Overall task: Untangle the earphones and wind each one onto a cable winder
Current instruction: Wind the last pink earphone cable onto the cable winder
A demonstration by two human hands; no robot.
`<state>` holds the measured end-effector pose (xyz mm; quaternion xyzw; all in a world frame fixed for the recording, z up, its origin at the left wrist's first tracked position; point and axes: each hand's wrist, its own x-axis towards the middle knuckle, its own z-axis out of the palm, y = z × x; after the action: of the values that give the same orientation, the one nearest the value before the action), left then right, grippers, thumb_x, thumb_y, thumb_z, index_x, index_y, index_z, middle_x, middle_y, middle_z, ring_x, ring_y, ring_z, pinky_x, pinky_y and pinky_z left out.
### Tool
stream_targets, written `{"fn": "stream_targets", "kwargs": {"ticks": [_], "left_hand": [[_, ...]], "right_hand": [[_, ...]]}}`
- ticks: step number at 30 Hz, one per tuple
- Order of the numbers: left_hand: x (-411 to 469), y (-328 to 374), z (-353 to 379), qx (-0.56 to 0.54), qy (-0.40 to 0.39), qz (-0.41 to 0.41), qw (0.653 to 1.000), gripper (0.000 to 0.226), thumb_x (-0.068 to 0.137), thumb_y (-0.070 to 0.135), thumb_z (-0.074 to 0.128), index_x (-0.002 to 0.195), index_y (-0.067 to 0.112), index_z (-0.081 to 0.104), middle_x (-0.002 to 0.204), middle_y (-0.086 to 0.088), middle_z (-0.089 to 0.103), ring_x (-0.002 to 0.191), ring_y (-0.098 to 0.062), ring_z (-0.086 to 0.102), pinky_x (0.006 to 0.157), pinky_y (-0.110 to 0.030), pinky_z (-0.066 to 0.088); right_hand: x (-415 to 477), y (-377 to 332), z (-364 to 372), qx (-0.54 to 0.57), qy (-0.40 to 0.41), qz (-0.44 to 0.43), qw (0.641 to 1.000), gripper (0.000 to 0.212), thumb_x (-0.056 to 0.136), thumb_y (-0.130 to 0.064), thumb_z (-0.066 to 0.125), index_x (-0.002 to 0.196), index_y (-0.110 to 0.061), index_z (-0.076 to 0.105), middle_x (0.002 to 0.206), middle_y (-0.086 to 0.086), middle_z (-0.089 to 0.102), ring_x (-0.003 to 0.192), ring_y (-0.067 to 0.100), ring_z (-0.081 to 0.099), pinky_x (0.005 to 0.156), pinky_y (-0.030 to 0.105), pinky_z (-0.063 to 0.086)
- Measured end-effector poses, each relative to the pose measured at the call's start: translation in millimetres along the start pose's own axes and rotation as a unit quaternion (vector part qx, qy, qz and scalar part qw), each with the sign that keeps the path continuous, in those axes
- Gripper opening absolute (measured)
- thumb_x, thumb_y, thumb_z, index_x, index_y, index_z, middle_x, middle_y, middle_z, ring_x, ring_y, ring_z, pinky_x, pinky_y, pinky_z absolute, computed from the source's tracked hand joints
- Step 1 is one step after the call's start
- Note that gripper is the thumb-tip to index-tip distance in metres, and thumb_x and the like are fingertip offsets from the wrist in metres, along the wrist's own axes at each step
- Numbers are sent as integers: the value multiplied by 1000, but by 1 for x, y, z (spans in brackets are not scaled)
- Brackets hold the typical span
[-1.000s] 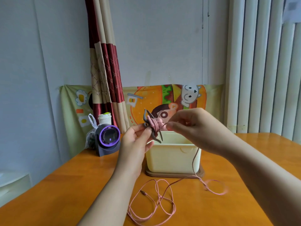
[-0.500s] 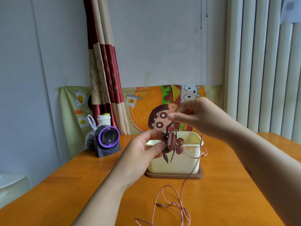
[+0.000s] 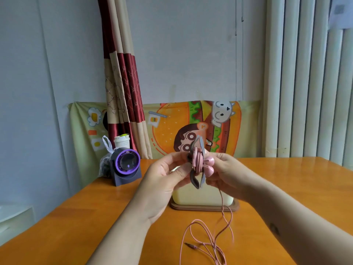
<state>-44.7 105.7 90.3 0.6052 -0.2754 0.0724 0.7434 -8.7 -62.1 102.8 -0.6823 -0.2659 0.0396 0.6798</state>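
Head camera, centre of frame: a person holds a grey cable winder (image 3: 198,150) upright above an orange wooden table (image 3: 91,217), with the pink earphones (image 3: 197,162) partly wrapped around its middle. The left hand (image 3: 164,175) grips the winder's left side, thumb in front and fingers curled behind it. The right hand (image 3: 229,175) closes in from the right, its curled fingers pinching the pink cord against the winder, and the two pink earbuds (image 3: 209,166) sit just at its fingertips. The winder's grey prongs stick out above and below the wound cord. From under the right hand the loose cord (image 3: 222,209) drops to the table and lies in open loops at lower centre, where the plug (image 3: 191,245) rests on the wood. Directly behind the hands, and partly hidden by them, stands a cream box (image 3: 198,197) on a brown base (image 3: 204,207). At left centre are a small fan with a purple ring (image 3: 126,165), a clear plastic bag (image 3: 105,161) beside it and a white lidded cup (image 3: 122,141) behind; the marks on the cup are too small to read. A cartoon burger cloth (image 3: 168,121) hangs along the back wall, a red and beige curtain (image 3: 122,83) falls across it at upper left, and pale vertical blinds (image 3: 305,83) fill the right.
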Motion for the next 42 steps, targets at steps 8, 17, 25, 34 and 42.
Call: {"fn": "stream_targets", "kwargs": {"ticks": [8, 17, 25, 34, 42], "left_hand": [[12, -11, 8, -252, 180, -86, 947, 12, 90, 8, 56, 95, 11, 67, 88, -6, 74, 84, -19, 71, 85, -34, 52], [13, -27, -4, -91, 203, -53, 973, 17, 96, 6, 53, 105, 11, 66, 101, -6, 74, 94, -19, 69, 81, -33, 55], [5, -22, -9, 270, 117, 6, 956, 15, 94, 17, 61, 103, 29, 65, 97, 13, 74, 93, -5, 69, 84, -28, 54], [-2, -5, -17, 297, -50, -28, 953, 14, 98, 11, 55, 108, 15, 64, 99, 1, 76, 100, -14, 70, 102, -39, 46], [-6, -1, -21, 226, -100, -44, 968, 23, 93, 18, 56, 113, 8, 60, 104, -11, 74, 101, -24, 70, 103, -43, 45]], "right_hand": [[-7, 25, 17, -329, 87, -46, 939, 34, 99, -34, 44, 74, -19, 64, 55, -6, 40, 46, 5, 33, 48, 17, 26], [-23, -3, 20, -474, 61, -157, 864, 20, 95, -27, 52, 89, -19, 70, 65, -15, 54, 58, 4, 48, 52, 20, 35], [-19, -42, 3, -528, 84, -148, 832, 22, 84, -36, 66, 68, -21, 65, 59, -7, 56, 50, 5, 46, 47, 18, 36], [-13, -62, -9, -615, 35, -166, 770, 28, 76, -46, 69, 69, -22, 57, 58, -12, 47, 51, 7, 42, 48, 20, 33], [-6, -46, -23, -411, 33, -181, 893, 40, 70, -49, 63, 57, -14, 48, 46, -12, 33, 43, 4, 29, 43, 13, 24]]}}
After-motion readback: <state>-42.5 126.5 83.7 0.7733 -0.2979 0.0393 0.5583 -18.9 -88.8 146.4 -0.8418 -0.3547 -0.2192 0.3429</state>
